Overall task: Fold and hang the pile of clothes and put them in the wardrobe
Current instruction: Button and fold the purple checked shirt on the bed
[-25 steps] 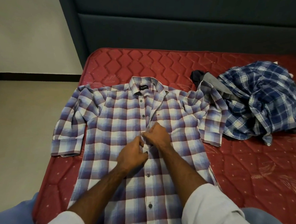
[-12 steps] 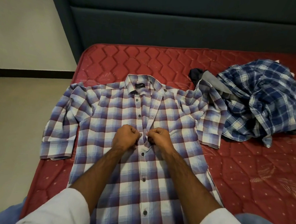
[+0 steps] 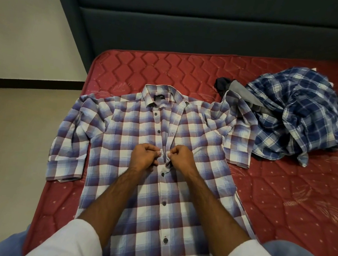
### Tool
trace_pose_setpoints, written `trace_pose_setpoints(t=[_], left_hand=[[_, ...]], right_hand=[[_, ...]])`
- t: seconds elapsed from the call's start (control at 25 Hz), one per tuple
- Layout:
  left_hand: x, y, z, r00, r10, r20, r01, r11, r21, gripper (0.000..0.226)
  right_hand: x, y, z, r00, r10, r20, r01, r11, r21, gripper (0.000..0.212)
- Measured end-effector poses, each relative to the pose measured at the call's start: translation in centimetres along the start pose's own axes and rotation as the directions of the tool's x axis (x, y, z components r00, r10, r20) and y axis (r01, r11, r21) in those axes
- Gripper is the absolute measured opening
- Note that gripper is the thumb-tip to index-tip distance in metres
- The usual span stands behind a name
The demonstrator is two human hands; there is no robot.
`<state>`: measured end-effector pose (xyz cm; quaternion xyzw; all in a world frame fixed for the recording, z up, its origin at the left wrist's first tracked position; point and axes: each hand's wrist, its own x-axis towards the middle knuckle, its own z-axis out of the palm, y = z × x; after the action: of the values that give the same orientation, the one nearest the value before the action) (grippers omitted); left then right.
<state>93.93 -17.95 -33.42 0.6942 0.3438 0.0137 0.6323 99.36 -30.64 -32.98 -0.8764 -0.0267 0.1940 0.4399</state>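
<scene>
A purple, blue and white checked shirt (image 3: 123, 136) lies face up and spread out on the red mattress (image 3: 278, 205), collar away from me. Its lower buttons are fastened and the upper part of its front stands open. My left hand (image 3: 144, 159) pinches the left edge of the shirt's front at chest height. My right hand (image 3: 182, 158) pinches the right edge, a little apart from the left hand. A pile of clothes (image 3: 296, 120), mostly a dark blue checked garment, sits crumpled at the right of the mattress, touching the shirt's right sleeve.
A dark padded headboard (image 3: 211, 30) rises behind the mattress. The pale floor (image 3: 12, 157) lies to the left, where the shirt's left sleeve reaches the mattress edge. Bare mattress shows at the right front.
My hands, which were bunched together at the shirt's front, have drawn slightly apart and moved a little towards the collar. The camera has shifted, so the shirt sits more centrally.
</scene>
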Motion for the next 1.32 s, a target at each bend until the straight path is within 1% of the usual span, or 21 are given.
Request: trace_pose_setpoints(t=[0.08, 0.12, 0.2, 0.32, 0.48, 0.56, 0.68, 0.76, 0.84, 0.96, 1.12, 1.2, 1.28, 1.32], left_hand=[[-0.2, -0.4, -0.1, 1.0, 0.013, 0.012, -0.013, 1.0, -0.021, 0.007], [-0.2, -0.5, -0.2, 1.0, 0.017, 0.013, -0.017, 1.0, -0.021, 0.007], [0.0, -0.6, -0.3, 1.0, 0.003, 0.019, -0.002, 0.999, -0.041, 0.007], [0.2, -0.5, -0.4, 0.999, -0.014, 0.039, 0.017, 0.997, -0.07, 0.008], [0.3, -0.8, -0.6, 0.999, 0.023, 0.04, -0.022, 1.0, -0.018, 0.008], [0.3, -0.9, -0.5, 0.999, 0.037, 0.031, -0.037, 0.999, 0.003, 0.008], [0.3, -0.8, -0.3, 0.999, 0.033, 0.005, -0.033, 0.999, 0.004, 0.006], [0.3, -0.7, -0.2, 1.0, 0.024, -0.003, -0.024, 1.0, -0.005, 0.006], [0.3, -0.6, -0.2, 1.0, 0.008, 0.004, -0.008, 1.0, -0.017, 0.005], [0.4, -0.4, -0.6, 1.0, -0.017, 0.019, 0.017, 0.999, -0.034, 0.006], [0.4, 0.0, -1.0, 0.996, -0.059, 0.063, 0.063, 0.995, -0.078, 0.012], [0.2, 0.1, -0.8, 0.998, -0.035, 0.048, 0.038, 0.998, -0.048, 0.012], [0.1, 0.0, -0.3, 1.0, 0.008, -0.001, -0.008, 1.0, 0.007, 0.006], [0.0, -0.1, 0.0, 0.999, 0.043, -0.031, -0.042, 0.997, 0.058, 0.007]], right_hand=[[0.1, -0.1, -0.2, 0.999, 0.028, 0.035, -0.031, 0.996, 0.082, 0.014], [0.2, 0.0, -0.1, 0.998, 0.043, 0.04, -0.048, 0.991, 0.122, 0.013], [0.1, -0.1, 0.2, 0.998, 0.056, 0.027, -0.06, 0.987, 0.152, 0.008], [-0.3, -0.3, 1.3, 0.999, 0.041, -0.026, -0.037, 0.988, 0.147, 0.006], [-0.8, -0.3, 2.4, 0.994, 0.003, -0.105, 0.008, 0.995, 0.099, 0.01], [-0.8, -0.1, 2.4, 0.996, 0.014, -0.086, -0.001, 0.988, 0.151, 0.012], [-0.7, 0.2, 1.6, 0.998, 0.067, -0.016, -0.061, 0.966, 0.252, 0.019], [-0.8, 0.4, 1.3, 0.998, 0.059, -0.01, -0.054, 0.964, 0.259, 0.013], [-1.1, 0.4, 1.6, 0.998, 0.042, -0.051, -0.027, 0.966, 0.257, 0.008], [-1.3, 0.5, 2.5, 0.992, 0.06, -0.114, -0.023, 0.954, 0.3, 0.011], [-1.3, 0.5, 2.9, 0.987, 0.075, -0.142, -0.025, 0.945, 0.325, 0.012], [-1.6, 0.4, 3.1, 0.985, 0.068, -0.16, -0.012, 0.944, 0.329, 0.01], [-1.6, 0.4, 3.3, 0.985, 0.065, -0.163, -0.01, 0.949, 0.315, 0.009], [-1.6, 0.4, 3.2, 0.986, 0.063, -0.155, -0.013, 0.952, 0.306, 0.009]])
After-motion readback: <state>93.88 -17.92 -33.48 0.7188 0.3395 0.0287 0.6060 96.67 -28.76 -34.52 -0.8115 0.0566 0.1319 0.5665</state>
